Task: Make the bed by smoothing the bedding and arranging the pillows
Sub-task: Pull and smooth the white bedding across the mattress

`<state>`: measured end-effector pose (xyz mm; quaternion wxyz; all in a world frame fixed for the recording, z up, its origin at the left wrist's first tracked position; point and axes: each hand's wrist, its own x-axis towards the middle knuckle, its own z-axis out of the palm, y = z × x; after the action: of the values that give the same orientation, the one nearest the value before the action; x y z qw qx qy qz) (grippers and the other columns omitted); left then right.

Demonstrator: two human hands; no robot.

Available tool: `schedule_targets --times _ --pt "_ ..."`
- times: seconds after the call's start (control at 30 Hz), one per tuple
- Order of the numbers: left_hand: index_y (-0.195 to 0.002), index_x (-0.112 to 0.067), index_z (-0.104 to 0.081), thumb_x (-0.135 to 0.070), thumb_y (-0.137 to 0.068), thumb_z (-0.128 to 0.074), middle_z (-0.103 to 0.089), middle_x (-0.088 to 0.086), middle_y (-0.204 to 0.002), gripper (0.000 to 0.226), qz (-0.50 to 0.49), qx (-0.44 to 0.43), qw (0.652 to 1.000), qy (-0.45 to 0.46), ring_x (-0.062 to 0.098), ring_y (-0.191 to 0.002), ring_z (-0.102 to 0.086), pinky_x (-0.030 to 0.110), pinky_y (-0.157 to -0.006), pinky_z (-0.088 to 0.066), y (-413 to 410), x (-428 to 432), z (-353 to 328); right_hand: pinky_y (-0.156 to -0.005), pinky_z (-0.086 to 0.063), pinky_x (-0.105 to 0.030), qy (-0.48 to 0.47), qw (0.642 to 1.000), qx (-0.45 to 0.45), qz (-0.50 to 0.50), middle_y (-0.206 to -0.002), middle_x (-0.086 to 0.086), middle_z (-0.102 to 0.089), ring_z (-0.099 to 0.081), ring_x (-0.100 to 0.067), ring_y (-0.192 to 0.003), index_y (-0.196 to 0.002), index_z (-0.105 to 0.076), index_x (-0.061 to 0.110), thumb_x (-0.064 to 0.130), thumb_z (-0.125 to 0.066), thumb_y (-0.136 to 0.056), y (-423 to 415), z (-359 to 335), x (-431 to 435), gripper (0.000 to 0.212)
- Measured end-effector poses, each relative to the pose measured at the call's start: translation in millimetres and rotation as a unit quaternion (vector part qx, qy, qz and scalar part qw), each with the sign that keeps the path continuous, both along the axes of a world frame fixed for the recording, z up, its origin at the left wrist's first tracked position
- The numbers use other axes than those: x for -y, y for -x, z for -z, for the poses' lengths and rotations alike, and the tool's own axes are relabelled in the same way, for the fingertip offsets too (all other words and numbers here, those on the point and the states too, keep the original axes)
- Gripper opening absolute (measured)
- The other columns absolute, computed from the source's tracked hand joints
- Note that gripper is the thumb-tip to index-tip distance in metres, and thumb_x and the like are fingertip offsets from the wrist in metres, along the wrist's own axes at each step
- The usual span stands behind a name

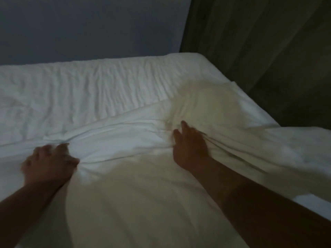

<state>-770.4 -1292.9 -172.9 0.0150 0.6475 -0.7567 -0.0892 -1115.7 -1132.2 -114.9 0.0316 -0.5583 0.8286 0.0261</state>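
Note:
A white duvet (129, 185) covers the near part of the bed, with its folded upper edge running across the middle. Beyond it lies a wrinkled white fitted sheet (93, 86) on the mattress. My left hand (50, 161) grips a bunch of the duvet near its upper edge, fingers curled into the cloth. My right hand (189, 147) lies on the duvet further right, thumb and forefinger spread, its outer fingers sunk in folds of cloth. Both hands are blurred. No pillow is in view.
A grey wall (89, 27) stands behind the bed. A dark curtain (259, 42) hangs at the right, close to the bed's far right corner (195, 56). The room is dim.

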Motion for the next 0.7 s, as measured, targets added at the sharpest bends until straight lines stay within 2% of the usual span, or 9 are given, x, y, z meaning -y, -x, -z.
schedule_targets --times 0.1,0.17,0.23,0.33,0.43,0.5,0.57,0.63,0.7 --pt "-0.115 -0.019 -0.063 -0.028 -0.078 -0.064 -0.057 0.014 -0.124 0.038 0.054 0.027 0.997 -0.039 0.038 -0.119 -0.048 0.052 -0.098 -0.04 17.1 -2.1 -10.5 -0.089 -0.049 -0.04 0.002 0.991 -0.053 0.126 -0.157 -0.023 0.011 -0.052 -0.033 -0.116 -0.152 0.0 0.02 0.03 -0.048 -0.088 20.1 -23.0 -42.8 0.081" --pt "-0.129 -0.015 -0.056 -0.03 -0.07 -0.072 -0.056 0.014 -0.126 0.063 0.107 0.006 0.994 -0.003 0.04 -0.118 -0.05 0.059 -0.097 -0.041 41.2 -11.2 -24.6 -0.087 -0.052 -0.044 -0.019 0.979 -0.039 0.201 -0.154 -0.023 0.022 -0.053 -0.036 -0.114 -0.151 0.01 0.026 0.033 -0.051 -0.088 39.4 -30.1 -67.7 0.088" --pt "-0.137 -0.019 -0.051 -0.04 -0.06 -0.07 -0.059 0.013 -0.129 0.082 0.133 -0.086 0.987 0.005 0.038 -0.122 -0.052 0.063 -0.1 -0.037 77.1 -31.9 -43.5 -0.094 -0.047 -0.052 -0.006 0.969 -0.052 0.242 -0.157 -0.02 0.017 -0.044 -0.04 -0.124 -0.15 0.003 0.028 0.04 -0.05 -0.09 61.7 -33.0 -83.1 0.082" --pt "-0.134 -0.033 -0.049 -0.069 -0.073 -0.051 -0.06 0.003 -0.13 0.071 0.109 -0.104 0.988 0.02 0.032 -0.124 -0.052 0.058 -0.105 -0.028 128.7 -56.3 -59.7 -0.097 -0.036 -0.053 0.068 0.975 -0.124 0.17 -0.156 -0.014 -0.016 -0.045 -0.041 -0.121 -0.138 -0.037 0.028 0.042 -0.047 -0.094 95.4 -34.9 -87.2 0.048" --pt "-0.111 -0.024 -0.065 -0.068 -0.072 -0.061 -0.068 0.015 -0.102 0.059 0.121 -0.047 0.989 0.07 0.041 -0.098 -0.064 0.049 -0.089 -0.047 151.7 -65.7 -62.9 -0.102 -0.031 -0.048 0.068 0.987 -0.142 0.04 -0.154 -0.012 -0.028 -0.048 -0.038 -0.119 -0.127 -0.053 0.024 0.041 -0.049 -0.094 132.7 -43.4 -72.3 0.037" --pt "-0.099 -0.021 -0.067 -0.053 -0.074 -0.069 -0.069 0.015 -0.091 0.04 0.097 -0.082 0.988 0.089 0.041 -0.091 -0.065 0.046 -0.082 -0.05 154.3 -60.8 -63.7 -0.113 -0.026 -0.048 0.073 0.993 -0.092 0.03 -0.16 -0.015 -0.007 -0.034 -0.039 -0.136 -0.142 -0.04 0.026 0.037 -0.048 -0.096 156.0 -45.8 -59.2 0.047" --pt "-0.086 -0.021 -0.061 -0.046 -0.074 -0.071 -0.068 0.012 -0.083 0.029 0.073 -0.113 0.984 0.118 0.041 -0.084 -0.065 0.043 -0.075 -0.051 153.5 -51.8 -62.3 -0.116 -0.023 -0.045 0.071 0.995 -0.021 0.06 -0.159 -0.011 0.02 -0.025 -0.039 -0.141 -0.152 -0.009 0.034 0.033 -0.048 -0.098 169.7 -43.6 -48.5 0.067" --pt "-0.076 -0.018 -0.052 -0.049 -0.072 -0.066 -0.065 0.011 -0.074 0.034 0.06 -0.146 0.975 0.159 0.042 -0.075 -0.065 0.041 -0.067 -0.051 153.2 -40.4 -61.4 -0.113 -0.028 -0.044 0.057 0.997 0.003 0.06 -0.158 -0.005 0.024 -0.031 -0.04 -0.138 -0.152 0.001 0.038 0.035 -0.045 -0.098 172.1 -36.3 -42.2 0.071" --pt "-0.074 -0.016 -0.051 -0.056 -0.066 -0.06 -0.062 0.014 -0.073 0.042 0.05 -0.177 0.97 0.156 0.043 -0.074 -0.063 0.042 -0.065 -0.051 150.8 -29.7 -58.7 -0.11 -0.031 -0.045 0.025 0.999 -0.029 0.026 -0.161 -0.004 0.015 -0.032 -0.035 -0.136 -0.152 -0.007 0.036 0.039 -0.041 -0.098 166.2 -24.3 -41.1 0.064"
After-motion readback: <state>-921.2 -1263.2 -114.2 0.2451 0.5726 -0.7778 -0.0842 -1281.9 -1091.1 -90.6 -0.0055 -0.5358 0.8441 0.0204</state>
